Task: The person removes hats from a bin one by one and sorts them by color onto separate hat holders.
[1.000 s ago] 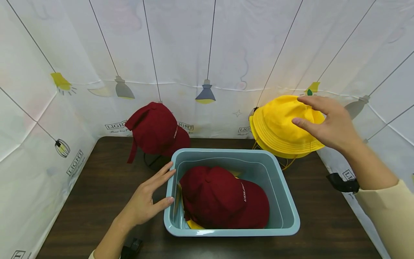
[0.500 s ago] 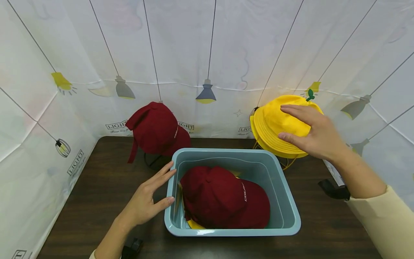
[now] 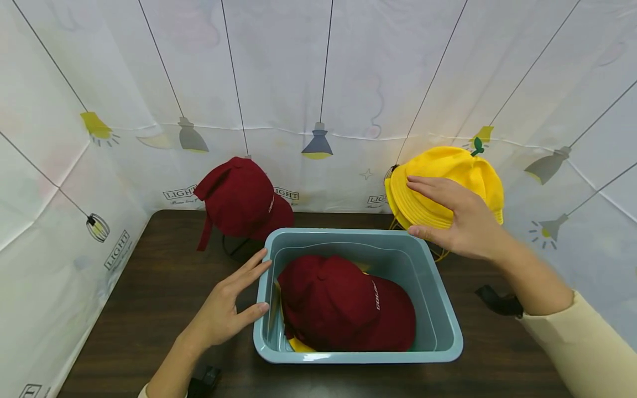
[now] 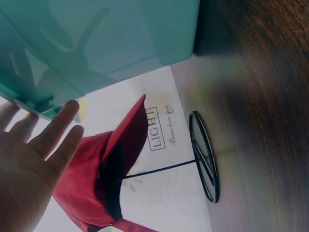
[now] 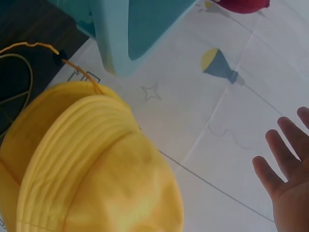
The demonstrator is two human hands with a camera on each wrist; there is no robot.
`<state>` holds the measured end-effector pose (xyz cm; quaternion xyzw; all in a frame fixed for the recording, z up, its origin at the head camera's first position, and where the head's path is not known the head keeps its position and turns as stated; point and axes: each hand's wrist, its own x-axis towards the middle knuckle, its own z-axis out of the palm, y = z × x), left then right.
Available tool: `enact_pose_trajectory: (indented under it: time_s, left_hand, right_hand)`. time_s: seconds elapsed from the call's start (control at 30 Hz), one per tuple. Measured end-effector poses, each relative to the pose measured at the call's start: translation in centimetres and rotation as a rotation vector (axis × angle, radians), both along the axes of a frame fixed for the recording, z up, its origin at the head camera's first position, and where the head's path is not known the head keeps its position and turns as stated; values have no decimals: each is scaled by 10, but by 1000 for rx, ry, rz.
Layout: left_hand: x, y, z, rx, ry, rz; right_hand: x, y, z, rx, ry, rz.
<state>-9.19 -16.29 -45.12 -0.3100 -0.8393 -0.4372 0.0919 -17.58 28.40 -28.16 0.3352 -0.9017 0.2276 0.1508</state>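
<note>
— Anything from the head view alone?
— Inside the blue bin (image 3: 358, 357), a dark red cap (image 3: 343, 304) with a bit of yellow (image 3: 300, 346) beneath; also a green sprout (image 3: 478, 147) atop the yellow hat (image 3: 445, 163), just beyond the bin's far right corner.
— And from the left wrist?
— Plain there, barely visible from the head: a black rod (image 4: 159, 171) and ring-shaped base (image 4: 203, 162) below the rear red cap (image 3: 239, 199).
— From the right wrist?
— Clearest there, a dark toggle (image 5: 60, 57) on the cord (image 5: 81, 71) at the hat's brim.
— Left hand (image 3: 224, 307)?
— Fingers nearly straight, spread wide, tips against the bin's left rim; gripping nothing.
— Right hand (image 3: 459, 220)?
— Thumb well away from the fingers, nothing between; overlapping the hat from the head, yet apart from it from the right wrist.
</note>
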Motion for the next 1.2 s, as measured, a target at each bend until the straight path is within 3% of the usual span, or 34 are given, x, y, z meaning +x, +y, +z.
enact_pose_trajectory:
  time_s: [0.77,1.2]
  left_hand:
    - [1,1,4,-6,14,5]
    - [2,2,3,4,9,7]
  right_hand:
    - [11,-34,-20,50,-15,192]
    - [16,-51,-28,68,-138,213]
